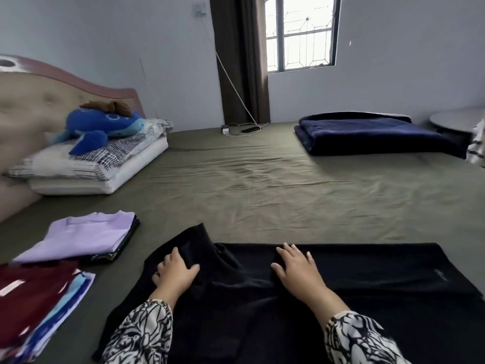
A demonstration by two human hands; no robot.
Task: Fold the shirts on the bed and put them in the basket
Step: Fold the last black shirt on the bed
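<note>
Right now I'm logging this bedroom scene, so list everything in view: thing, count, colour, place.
black shirt: one, black, spread on the bed, near side
folded lilac shirt: one, lilac, on a dark folded garment, left
maroon garment pile: one, maroon over blue, near left
olive bed sheet: one, olive, covering the bed
blue plush toy: one, blue, on the pillows
stacked pillows: two, white and patterned, by the headboard
navy folded blanket: one, navy, far right
left hand: pinching a fold of the shirt
right hand: flat on the shirt

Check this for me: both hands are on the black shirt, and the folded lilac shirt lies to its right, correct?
Not quite. The head view shows the left hand and right hand on the black shirt, but the folded lilac shirt lies to its left, not its right.
</note>
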